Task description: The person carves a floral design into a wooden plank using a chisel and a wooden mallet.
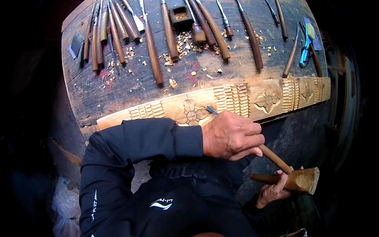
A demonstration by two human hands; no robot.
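Note:
My left hand is closed around the wooden handle of a chisel. The steel tip angles down to the left onto a carved flower on a long pale wooden board, at the bench's near edge. Several flowers and bands of stepped notches are cut along it. At the lower right, my right hand grips a wooden mallet, with its fingers partly hidden behind it. The chisel's butt end meets or overlaps the mallet head; whether they touch I cannot tell.
Several wood-handled chisels lie across the far side of the dark workbench. Among them are a small dark square box and scattered wood chips. A blue brush lies far right. A plastic bag is at the lower left.

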